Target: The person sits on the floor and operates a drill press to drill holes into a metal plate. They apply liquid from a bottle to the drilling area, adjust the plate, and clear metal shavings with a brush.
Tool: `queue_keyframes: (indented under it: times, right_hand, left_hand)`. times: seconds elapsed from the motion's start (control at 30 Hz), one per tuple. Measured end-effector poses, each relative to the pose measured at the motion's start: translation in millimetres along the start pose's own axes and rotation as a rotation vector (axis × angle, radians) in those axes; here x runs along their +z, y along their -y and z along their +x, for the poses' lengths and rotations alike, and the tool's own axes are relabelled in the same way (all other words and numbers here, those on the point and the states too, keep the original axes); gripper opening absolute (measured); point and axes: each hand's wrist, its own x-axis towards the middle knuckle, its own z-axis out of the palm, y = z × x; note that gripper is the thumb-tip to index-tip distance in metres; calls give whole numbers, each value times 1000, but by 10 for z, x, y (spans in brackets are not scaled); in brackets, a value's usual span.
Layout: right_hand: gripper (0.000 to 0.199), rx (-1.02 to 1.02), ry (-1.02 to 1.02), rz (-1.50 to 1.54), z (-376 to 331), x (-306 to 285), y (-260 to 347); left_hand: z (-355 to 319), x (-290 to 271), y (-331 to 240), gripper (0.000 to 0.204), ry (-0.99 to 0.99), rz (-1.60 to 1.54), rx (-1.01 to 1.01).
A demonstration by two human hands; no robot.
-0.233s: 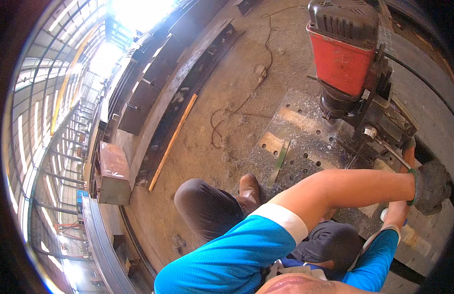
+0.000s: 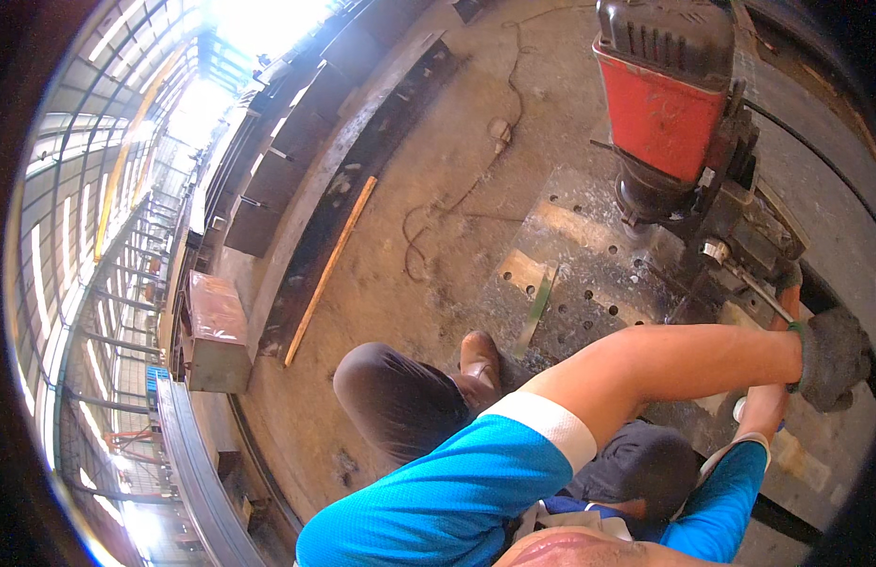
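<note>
A magnetic drill with a red and black motor housing (image 2: 660, 109) stands on a dark steel plate (image 2: 559, 317) with several drilled holes. From its side a metal feed lever (image 2: 761, 291) slants down toward my left hand (image 2: 832, 364), which wears a dark knitted glove. That hand is closed around the lever's end, my left arm stretched across to the right. My right arm passes beneath it, and my right hand (image 2: 790, 276) is against the lower part of the drill. Only a bit of its glove shows; the fingers are hidden.
Metal shavings and a thin green strip (image 2: 537, 312) lie on the plate. A cable (image 2: 499, 142) winds over the floor. Long steel beams (image 2: 362, 142) and a yellow-orange bar (image 2: 331, 274) lie to the left, near a rusty box-shaped steel piece (image 2: 218, 321). A white-capped object (image 2: 739, 409) is beside my right forearm.
The view has shifted very slightly. My hands and the lever hold practically the same positions.
</note>
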Motion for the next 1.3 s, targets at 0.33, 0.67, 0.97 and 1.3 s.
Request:
queue_keyframes:
  times: [0.33, 0.67, 0.97, 1.3]
  right_hand:
    - [55, -466, -357, -28, -6, -452, -113]
    - [53, -877, -789, -173, -212, -1086, 91]
    - [48, -815, -827, -235, 557, -128, -286]
    - [44, -428, -940, -173, 1724, 1694, -208]
  left_hand:
    - [-148, -196, 104, 54, -299, -344, -117]
    - [-560, -80, 540, 47, -799, -470, -385]
    - [-4851, 348, 894, 66, -881, -258, -1302]
    - [-5910, 134, 851, 85, 195, 150, -2006]
